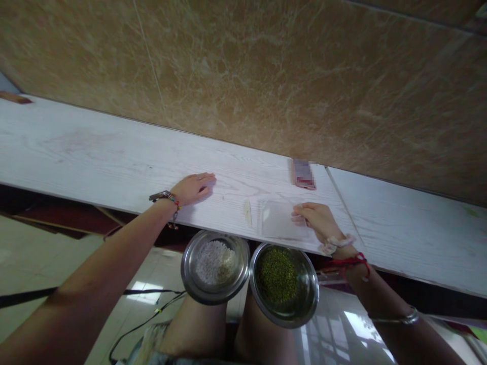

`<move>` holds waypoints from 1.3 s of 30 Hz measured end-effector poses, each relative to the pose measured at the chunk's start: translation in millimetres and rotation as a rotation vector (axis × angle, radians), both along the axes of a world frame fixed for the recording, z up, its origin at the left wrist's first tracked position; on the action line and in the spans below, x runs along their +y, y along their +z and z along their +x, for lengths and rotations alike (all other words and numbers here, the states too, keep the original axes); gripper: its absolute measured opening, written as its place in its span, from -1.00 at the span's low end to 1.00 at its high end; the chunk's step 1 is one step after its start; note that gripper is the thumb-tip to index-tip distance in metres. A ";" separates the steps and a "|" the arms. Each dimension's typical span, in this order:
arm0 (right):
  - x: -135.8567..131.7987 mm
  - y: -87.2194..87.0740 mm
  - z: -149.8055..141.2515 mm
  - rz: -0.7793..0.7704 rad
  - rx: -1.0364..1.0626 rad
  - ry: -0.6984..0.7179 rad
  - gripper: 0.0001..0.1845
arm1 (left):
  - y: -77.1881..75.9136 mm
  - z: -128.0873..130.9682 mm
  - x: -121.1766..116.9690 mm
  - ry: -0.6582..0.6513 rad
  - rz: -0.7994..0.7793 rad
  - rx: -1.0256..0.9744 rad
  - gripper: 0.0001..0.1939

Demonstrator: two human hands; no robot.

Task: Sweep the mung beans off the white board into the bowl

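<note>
My left hand [193,188] rests on the white wood-grain table [228,162], fingers stretched out and holding nothing. At the table's front edge my right hand [317,218] pinches the right side of a clear plastic bag [279,220], which lies flat. A thin pale strip [248,213] lies just left of the bag; what it is I cannot make out. Below the edge, over my legs, two metal bowls sit side by side. White grains [213,262] with a yellowish patch are in the left bowl [189,285]. Green beans [277,276] are in the right bowl [310,299].
A phone [302,173] lies behind the bag, near the brown marbled wall [243,76]. A brown wooden piece [15,97] sits at the table's far left. A seam [344,203] crosses the tabletop to the right of my right hand. Black straps [148,292] hang below left.
</note>
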State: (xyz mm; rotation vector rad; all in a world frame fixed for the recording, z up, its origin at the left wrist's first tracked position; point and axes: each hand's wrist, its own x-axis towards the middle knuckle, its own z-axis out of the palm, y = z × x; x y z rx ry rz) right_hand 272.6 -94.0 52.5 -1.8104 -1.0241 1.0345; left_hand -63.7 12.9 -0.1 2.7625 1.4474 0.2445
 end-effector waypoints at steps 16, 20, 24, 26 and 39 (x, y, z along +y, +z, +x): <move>61.4 41.6 9.1 0.087 -0.453 0.242 -0.83 | -0.8 -1.8 -2.4 0.116 0.004 -0.010 -0.53; 99.4 52.6 -1.3 0.071 -0.662 0.404 -0.80 | -0.3 -1.2 -2.7 0.166 0.017 0.006 -0.52; 121.9 49.1 -28.8 0.045 -0.760 0.563 -0.79 | 2.0 0.1 -4.5 0.237 0.008 0.016 -0.45; 125.0 45.1 -41.7 0.053 -0.773 0.619 -0.83 | 2.9 0.8 -5.1 0.242 -0.011 0.018 -0.44; 80.0 30.3 -90.8 0.096 -0.647 0.790 -0.82 | 1.6 0.9 -4.0 0.243 -0.014 0.005 -0.46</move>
